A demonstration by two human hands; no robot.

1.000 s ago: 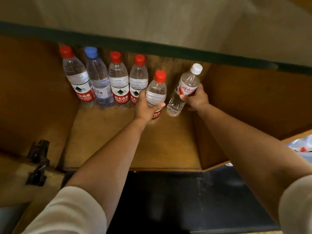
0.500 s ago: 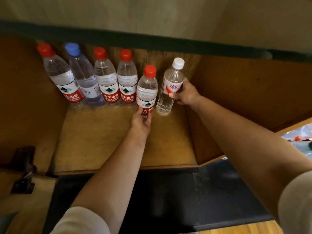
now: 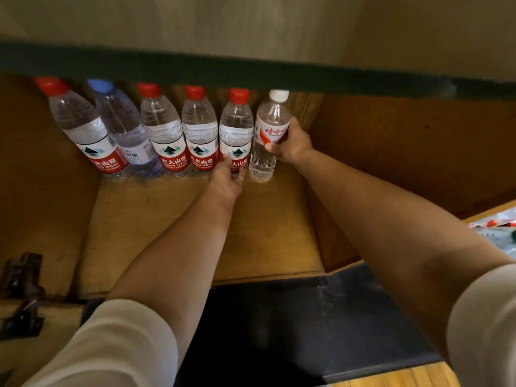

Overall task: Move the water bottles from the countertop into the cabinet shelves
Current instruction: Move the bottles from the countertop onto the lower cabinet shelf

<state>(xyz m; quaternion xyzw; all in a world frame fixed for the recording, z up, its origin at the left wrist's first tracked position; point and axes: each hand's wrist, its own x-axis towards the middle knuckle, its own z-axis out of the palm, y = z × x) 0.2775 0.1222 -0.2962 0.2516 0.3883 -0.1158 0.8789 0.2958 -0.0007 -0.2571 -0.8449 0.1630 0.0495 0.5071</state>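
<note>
Several water bottles stand in a row at the back of the wooden cabinet shelf. Most have red caps, one has a blue cap. My left hand grips the base of the fifth bottle, a red-capped bottle, which stands upright in line with the others. My right hand is wrapped around the white-capped bottle at the row's right end, which stands on the shelf touching its neighbour.
The countertop's dark green edge overhangs the bottle caps. Cabinet side walls close in left and right. A dark hinge sits on the open door at lower left. A black floor mat lies below the shelf.
Both bottles have been pushed back and upright into the row. My left hand slid down from the red-capped bottle's middle to its base; the white-capped bottle went from tilted to standing.
</note>
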